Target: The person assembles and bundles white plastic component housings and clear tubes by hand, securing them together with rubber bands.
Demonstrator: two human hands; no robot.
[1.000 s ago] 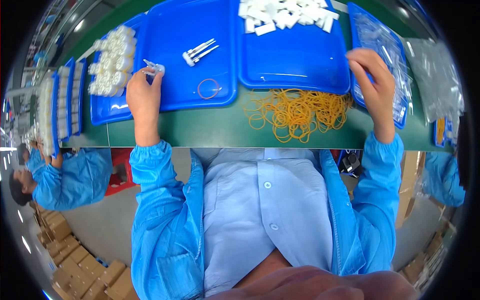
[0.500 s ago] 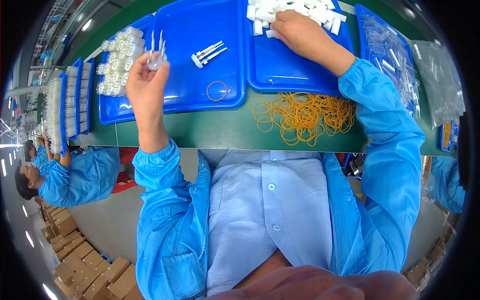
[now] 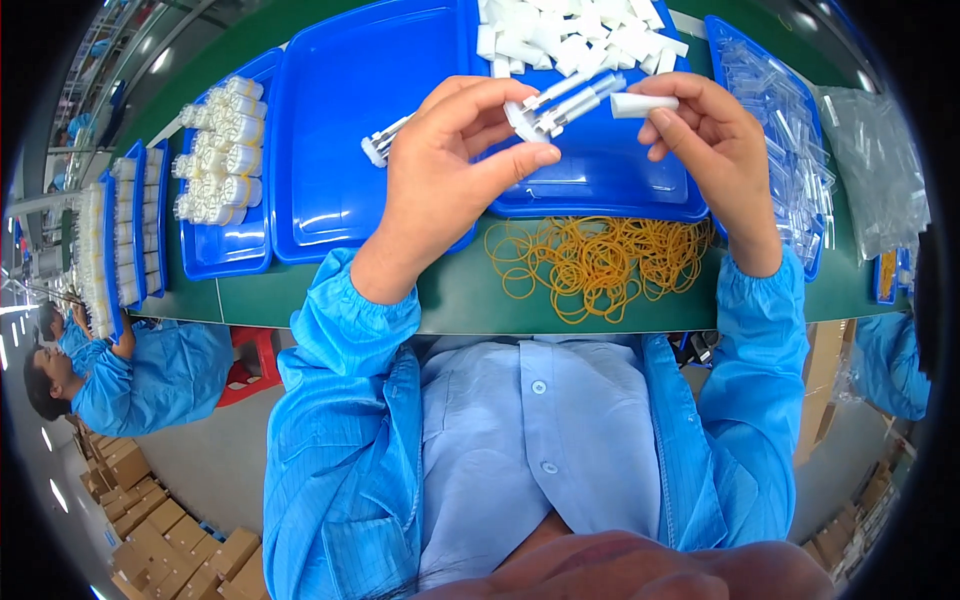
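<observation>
My left hand [image 3: 440,165] pinches the base of a clear plastic part with several long prongs [image 3: 560,108], which point up and to the right. Close to the prong tips, my right hand [image 3: 718,140] has a short white foam-like piece [image 3: 640,104] between thumb and fingers; a small gap seems to separate the two. Partly covered by my left hand, a similar pronged part [image 3: 377,148] lies in the middle blue tray [image 3: 330,190]. Behind my hands, loose white pieces [image 3: 570,40] are heaped in another blue tray [image 3: 620,190].
Yellow rubber bands [image 3: 600,265] lie piled on the green table [image 3: 450,315] before me. At left, a blue tray [image 3: 225,258] carries white bundled assemblies [image 3: 225,150]. Clear plastic pieces [image 3: 770,120] fill a tray at right, beside a clear bag [image 3: 875,165]. A co-worker [image 3: 150,370] sits far left.
My left hand has moved right with the pronged part, now tilted rightward. The right hand has left the white heap, drawing back and right with one piece. The table view has shifted slightly.
</observation>
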